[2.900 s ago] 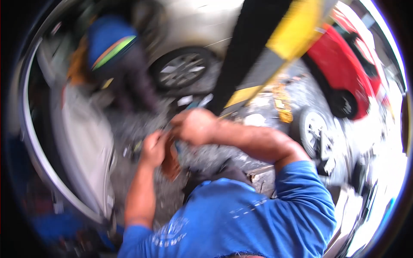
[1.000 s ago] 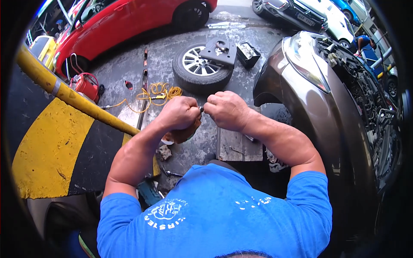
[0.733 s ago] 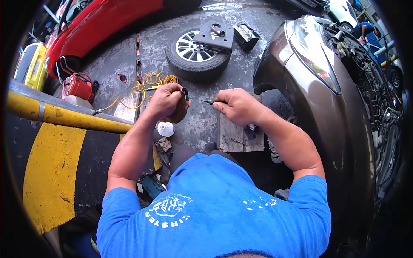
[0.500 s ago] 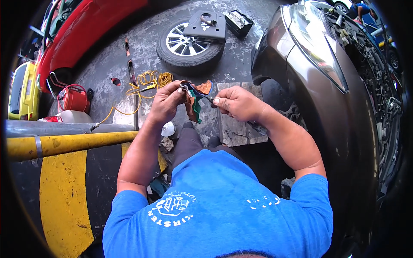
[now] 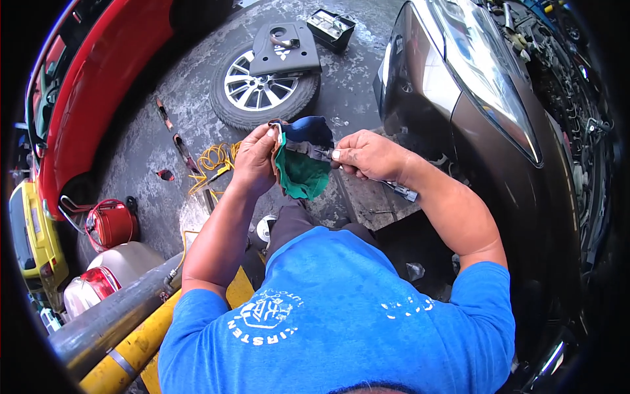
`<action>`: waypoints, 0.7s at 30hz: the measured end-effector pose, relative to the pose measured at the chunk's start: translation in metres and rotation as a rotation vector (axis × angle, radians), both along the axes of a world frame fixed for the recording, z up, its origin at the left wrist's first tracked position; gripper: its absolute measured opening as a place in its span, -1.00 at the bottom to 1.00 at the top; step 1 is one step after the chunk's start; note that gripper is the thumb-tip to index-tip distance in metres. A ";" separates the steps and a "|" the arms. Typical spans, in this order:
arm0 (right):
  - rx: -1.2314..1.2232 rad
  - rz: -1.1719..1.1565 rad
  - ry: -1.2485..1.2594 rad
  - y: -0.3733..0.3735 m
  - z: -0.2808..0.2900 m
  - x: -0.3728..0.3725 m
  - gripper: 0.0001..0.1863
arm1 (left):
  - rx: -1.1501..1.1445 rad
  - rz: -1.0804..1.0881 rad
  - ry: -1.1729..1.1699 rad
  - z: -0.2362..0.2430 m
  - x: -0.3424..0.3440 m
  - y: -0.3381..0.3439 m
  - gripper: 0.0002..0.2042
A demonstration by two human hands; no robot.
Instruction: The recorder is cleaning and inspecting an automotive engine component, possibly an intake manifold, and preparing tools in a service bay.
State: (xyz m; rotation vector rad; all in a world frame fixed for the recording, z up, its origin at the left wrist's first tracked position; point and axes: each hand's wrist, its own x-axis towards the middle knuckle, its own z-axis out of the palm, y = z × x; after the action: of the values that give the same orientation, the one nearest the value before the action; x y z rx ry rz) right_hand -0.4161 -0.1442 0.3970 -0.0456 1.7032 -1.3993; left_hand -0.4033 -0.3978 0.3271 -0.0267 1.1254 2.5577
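In front of my chest, my left hand (image 5: 254, 163) pinches the upper left edge of a rag (image 5: 303, 176) sewn from green, dark blue and brown cloth. It hangs spread open, with its green side showing. My right hand (image 5: 373, 155) is closed around a slim part (image 5: 403, 191) with a dark tip and a grey end. The tip points left against the rag, and the grey end sticks out below my wrist. My fingers hide the middle of this part, so I cannot tell its kind.
A tyre on an alloy wheel (image 5: 230, 111) lies ahead, bearing a dark engine cover (image 5: 262, 60) and a hose piece. Beyond stands a black box (image 5: 320, 39). A brown car (image 5: 499, 144) is close on the right. Yellow hose (image 5: 213, 159), a red tank (image 5: 113, 223) and yellow pipe (image 5: 134, 338) are leftward.
The rag has opened out from a bunched shape, showing more green and blue. The view has turned, so the wheel sits further left and the yellow pipe now slants.
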 end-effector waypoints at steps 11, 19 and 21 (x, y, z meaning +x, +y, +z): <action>0.063 -0.181 0.220 -0.028 -0.006 -0.054 -0.79 | 0.005 -0.340 -0.189 0.015 -0.082 0.002 -0.70; -0.050 -0.190 0.062 0.010 -0.007 -0.041 -0.70 | -1.022 -0.418 0.972 0.061 -0.092 0.044 -0.82; -0.057 -0.206 0.071 0.023 -0.002 -0.032 -0.68 | -1.169 -0.438 1.149 0.076 -0.082 0.059 -0.86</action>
State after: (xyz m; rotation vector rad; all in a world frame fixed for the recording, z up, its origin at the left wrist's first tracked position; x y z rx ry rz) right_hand -0.4479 -0.1216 0.3949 0.0512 1.7658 -1.6148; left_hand -0.4855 -0.3387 0.4036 1.3122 2.4425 1.0821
